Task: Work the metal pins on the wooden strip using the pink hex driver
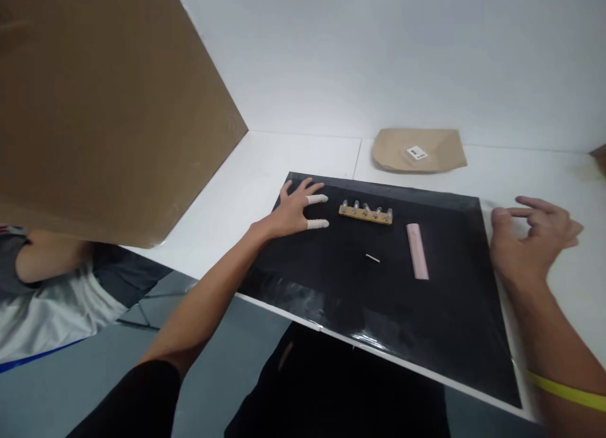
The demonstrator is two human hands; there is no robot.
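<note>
My left hand lies spread over the left part of a black mat, with white coverings on its thumb and index finger. Just right of those fingertips sits a narrow yellowish strip bearing several small clear, rounded tips in a row. Closer to me on the mat is a tiny thin silvery pin-like piece. A pale pink flat strip lies to its right. Beyond the mat's right edge, my right hand is loosely curled with its fingers apart; nothing shows in it.
Behind the mat, a brown paper piece holds a small clear box with a white label. A large brown board rises at the left on the white table. Another person's arm shows below it.
</note>
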